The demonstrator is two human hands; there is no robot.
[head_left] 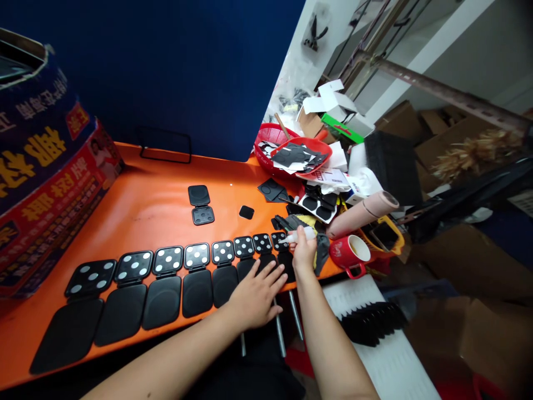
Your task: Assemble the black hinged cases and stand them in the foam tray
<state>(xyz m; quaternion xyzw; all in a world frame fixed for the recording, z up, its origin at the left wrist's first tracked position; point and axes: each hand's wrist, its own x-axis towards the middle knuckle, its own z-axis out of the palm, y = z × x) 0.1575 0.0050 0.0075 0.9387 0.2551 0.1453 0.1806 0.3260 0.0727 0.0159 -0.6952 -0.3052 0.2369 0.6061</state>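
A row of several open black hinged cases [169, 280] lies along the front of the orange table [145, 205], each upper half dotted with white blobs. My left hand [255, 295] lies flat with fingers spread on the lower halves near the row's right end. My right hand [303, 251] is closed round a small white glue bottle [300, 235], its tip at the rightmost case [280, 241].
One more open black case [201, 204] and a small black pad [246, 211] lie farther back. Red baskets [303, 157] of black parts, a red mug [350, 254], a paper roll [366, 211] and boxes crowd the right. A printed carton [45, 178] stands at left.
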